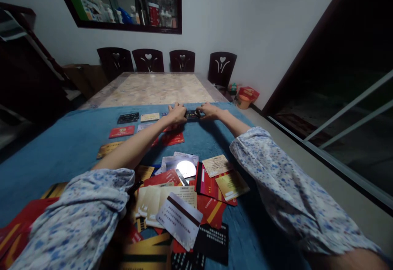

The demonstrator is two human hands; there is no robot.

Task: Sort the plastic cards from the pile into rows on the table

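Observation:
Both my arms reach forward over a blue cloth (76, 139). A black card (192, 115) lies flat between my hands. My right hand (208, 111) has its fingers at the card's right end. Beside its left end is my left hand (177, 113), fingers bent and partly spread over the cloth. Left of it are a cream card (150, 117), a black card (128, 118), a red card (122, 131) and a gold card (108, 149). Another red card (173, 138) lies below my left hand. Nearer to me is a loose pile with a silver card (179, 220) on top.
Red cards (21, 229) lie at the near left. Beyond the cloth, the marble tabletop (159, 86) reaches dark chairs (147, 60) along the wall. A red box (248, 93) and an orange bucket (243, 102) stand on the floor at right.

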